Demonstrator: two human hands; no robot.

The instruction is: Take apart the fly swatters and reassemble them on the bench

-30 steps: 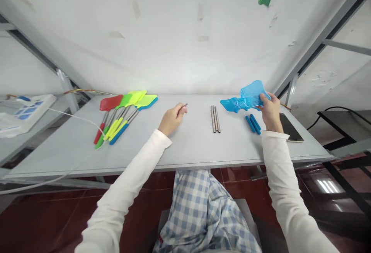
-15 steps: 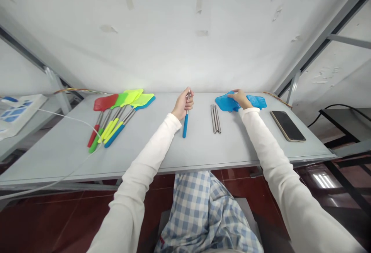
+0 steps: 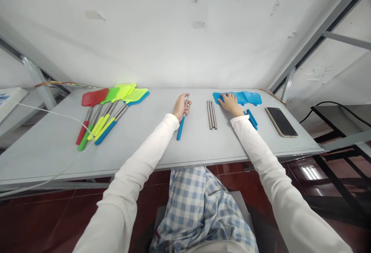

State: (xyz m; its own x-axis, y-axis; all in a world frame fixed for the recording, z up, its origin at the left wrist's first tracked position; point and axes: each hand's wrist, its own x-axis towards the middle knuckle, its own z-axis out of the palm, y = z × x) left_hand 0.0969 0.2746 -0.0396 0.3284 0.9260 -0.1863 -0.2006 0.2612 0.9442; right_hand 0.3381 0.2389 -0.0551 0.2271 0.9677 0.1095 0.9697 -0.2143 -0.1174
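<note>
L hand [image 3: 181,106] hldg rod [image 3: 180,128], R hand [image 3: 230,104] on paddles [image 3: 252,98].

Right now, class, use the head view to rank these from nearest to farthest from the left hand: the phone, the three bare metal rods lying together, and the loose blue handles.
From the left hand:
1. Bare metal rods: just to its right.
2. Loose blue handles: farther right, past the rods.
3. Phone: farthest right.

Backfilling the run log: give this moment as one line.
left hand: holding slim blue-handled metal rod | right hand: on flat blue plastic swatter heads | between hands: slim silver metal tubes
</note>
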